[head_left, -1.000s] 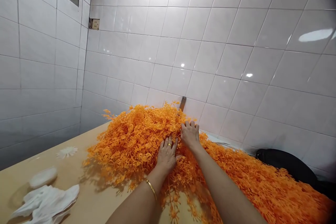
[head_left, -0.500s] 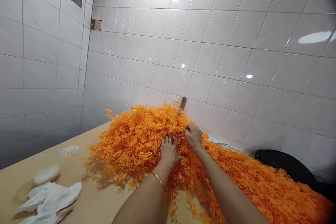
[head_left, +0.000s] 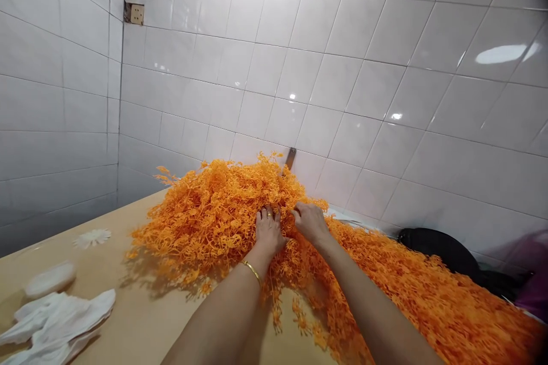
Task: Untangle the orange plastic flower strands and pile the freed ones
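Left hand (head_left: 269, 232), right hand (head_left: 310, 223) — both clenched in orange floral strands (head_left: 214, 211), trailing rightward along the wall (head_left: 257, 68)

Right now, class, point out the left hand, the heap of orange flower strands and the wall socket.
Left hand (head_left: 269, 232), head view, back of the hand.
Heap of orange flower strands (head_left: 201, 217), head view, left side of the heap.
Wall socket (head_left: 135, 13), head view, faceplate.

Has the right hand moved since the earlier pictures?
Yes: the right hand has moved rightward, judged against the metal strip on the wall.
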Tool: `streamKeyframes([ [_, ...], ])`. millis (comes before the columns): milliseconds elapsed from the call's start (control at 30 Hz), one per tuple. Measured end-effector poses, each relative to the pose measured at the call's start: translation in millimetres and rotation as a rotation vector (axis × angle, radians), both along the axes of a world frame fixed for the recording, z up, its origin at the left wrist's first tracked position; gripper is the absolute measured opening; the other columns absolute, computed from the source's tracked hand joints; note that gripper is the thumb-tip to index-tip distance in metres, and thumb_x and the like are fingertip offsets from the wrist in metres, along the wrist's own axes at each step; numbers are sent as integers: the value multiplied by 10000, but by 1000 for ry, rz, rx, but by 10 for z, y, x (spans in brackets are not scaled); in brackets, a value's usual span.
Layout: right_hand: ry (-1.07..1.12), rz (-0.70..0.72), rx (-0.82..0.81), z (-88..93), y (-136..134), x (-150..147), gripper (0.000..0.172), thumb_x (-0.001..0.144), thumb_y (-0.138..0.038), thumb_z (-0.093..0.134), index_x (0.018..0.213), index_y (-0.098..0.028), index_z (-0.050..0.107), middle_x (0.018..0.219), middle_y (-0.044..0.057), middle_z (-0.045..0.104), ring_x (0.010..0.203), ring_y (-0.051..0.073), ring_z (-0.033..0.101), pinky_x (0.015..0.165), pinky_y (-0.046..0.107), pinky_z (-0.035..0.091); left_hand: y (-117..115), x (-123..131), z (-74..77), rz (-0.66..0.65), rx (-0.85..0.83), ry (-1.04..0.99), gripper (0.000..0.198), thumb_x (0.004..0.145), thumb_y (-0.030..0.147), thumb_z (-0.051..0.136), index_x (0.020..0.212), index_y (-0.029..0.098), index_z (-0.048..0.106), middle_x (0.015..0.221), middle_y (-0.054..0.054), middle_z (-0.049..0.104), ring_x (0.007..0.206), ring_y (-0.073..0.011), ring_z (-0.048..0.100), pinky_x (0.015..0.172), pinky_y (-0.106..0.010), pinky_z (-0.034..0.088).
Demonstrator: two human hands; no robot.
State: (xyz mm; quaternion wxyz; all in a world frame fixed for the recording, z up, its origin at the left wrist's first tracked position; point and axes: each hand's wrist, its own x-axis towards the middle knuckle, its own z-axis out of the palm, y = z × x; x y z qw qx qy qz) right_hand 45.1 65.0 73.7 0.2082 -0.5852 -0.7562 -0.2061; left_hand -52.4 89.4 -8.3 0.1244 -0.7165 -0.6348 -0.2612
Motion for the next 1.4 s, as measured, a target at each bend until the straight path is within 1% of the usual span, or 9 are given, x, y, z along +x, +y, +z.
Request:
streamKeyframes([
  [333, -118, -20, 37, -118, -374, 43, 216, 794, -188, 348, 688, -166, 536, 690, 58, 570, 705, 181, 458, 649, 289, 261, -44, -25, 25, -30, 81, -23, 872, 589, 625, 449, 1290, 143, 262, 1171, -195, 412, 1049, -318, 340, 867, -429, 227],
  [533, -82, -27, 31, -271, -381, 205, 338, 783, -212, 382, 1111, -206, 463, 1144, 68, 470, 922, 200, 435, 722, 294, 311, -63, -51, -18, -99, 71, -35, 688, 709, 576, 338, 1255, 157, 321, 1285, -173, 306, 1154, -305, 260, 925, -424, 182],
  [633, -109, -19, 84, -399, -406, 221, 390, 794, -270, 368, 1181, -238, 414, 1300, 58, 303, 1011, 222, 396, 758, 318, 325, -164, -121, 165, -178, 22, 24, 540, 734, 508, 364, 1142, 165, 457, 1267, -165, 328, 1121, -291, 326, 892, -404, 258],
  [767, -107, -49, 19, -524, -413, 191, 407, 792, -275, 359, 1196, -248, 406, 1322, 57, 271, 1004, 232, 408, 749, 350, 347, -394, -404, 678, -304, -59, 81, 310, 799, 304, 310, 848, 189, 594, 951, -98, 541, 777, -170, 525, 680, -294, 397],
  [867, -47, -85, 12, -520, -472, 141, 397, 792, -265, 360, 1181, -223, 423, 1301, 83, 295, 1012, 245, 398, 761, 366, 346, -486, -795, 987, -86, 205, 61, 281, 794, 264, 327, 908, 186, 572, 953, -102, 541, 932, -218, 459, 742, -333, 374],
  [967, 1, -39, 66, -486, -612, 56, 386, 809, -291, 339, 1170, -188, 429, 1260, 104, 338, 1042, 239, 371, 799, 349, 329, -428, -1237, 1002, 171, 256, 96, 399, 673, 418, 504, 970, 155, 552, 1104, -161, 462, 1057, -318, 345, 786, -422, 332],
  [1133, -86, 92, 20, -603, -745, -66, 460, 773, -402, 403, 1207, -251, 381, 1290, 79, 311, 1116, 262, 286, 852, 395, 277, -287, -1626, 882, 185, -29, 154, 230, 752, 275, 395, 732, 154, 589, 846, -134, 564, 845, -259, 485, 611, -317, 360],
  [1267, -79, -10, -104, -779, -582, -45, 536, 750, -371, 443, 1254, -236, 316, 1300, 83, 313, 1111, 274, 286, 830, 417, 286, -288, -1539, 1243, 236, 177, -80, 313, 819, 300, 275, 805, 150, 549, 744, -101, 568, 697, -193, 496, 595, -303, 337],
  [1400, -48, -36, -132, -810, -460, -37, 533, 740, -347, 463, 1240, -210, 339, 1279, 93, 346, 1093, 271, 306, 821, 413, 287, -321, -1339, 1490, 228, 415, -124, 278, 820, 288, 305, 785, 131, 532, 787, -99, 564, 853, -226, 453, 773, -405, 287],
])
